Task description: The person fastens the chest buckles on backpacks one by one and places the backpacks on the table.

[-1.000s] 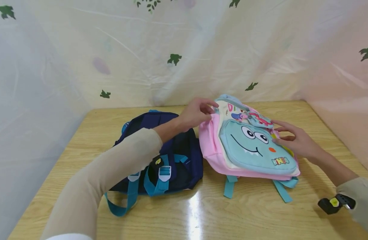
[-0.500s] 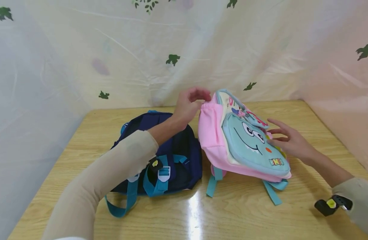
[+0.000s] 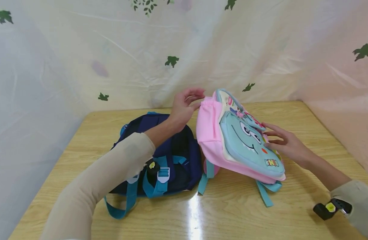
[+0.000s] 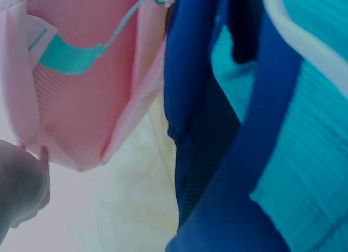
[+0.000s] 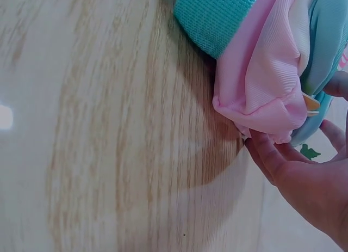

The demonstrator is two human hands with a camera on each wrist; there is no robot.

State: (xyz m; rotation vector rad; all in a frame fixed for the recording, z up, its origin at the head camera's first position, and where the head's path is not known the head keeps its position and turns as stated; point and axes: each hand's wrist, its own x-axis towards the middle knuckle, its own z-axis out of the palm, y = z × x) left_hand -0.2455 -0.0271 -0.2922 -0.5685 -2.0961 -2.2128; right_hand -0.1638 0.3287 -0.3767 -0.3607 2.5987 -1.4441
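Note:
A pink and light-blue child's backpack (image 3: 241, 140) with a cartoon face on its front pocket leans with its left side raised. My left hand (image 3: 185, 106) holds its upper left edge; in the left wrist view the hand (image 4: 24, 181) is at the border of the pink mesh back (image 4: 92, 105). At the opposite side, my right hand (image 3: 287, 145) grips the bag, thumb toward the front pocket. The right wrist view shows fingers (image 5: 266, 154) against the pink side fabric (image 5: 272, 83). Some fingertips are hidden behind the bag.
Left of the pink bag lies a navy backpack (image 3: 187, 163), straps upward, partly covered by my left forearm. Its teal strap (image 3: 131, 196) trails onto the wooden table (image 3: 232, 216). A pale curtain with leaf prints (image 3: 135, 66) hangs behind the table.
The pink backpack's left side has risen and the bag has shifted left, turning more of its pink side into view. Both hands have moved left with it. The navy backpack stays put.

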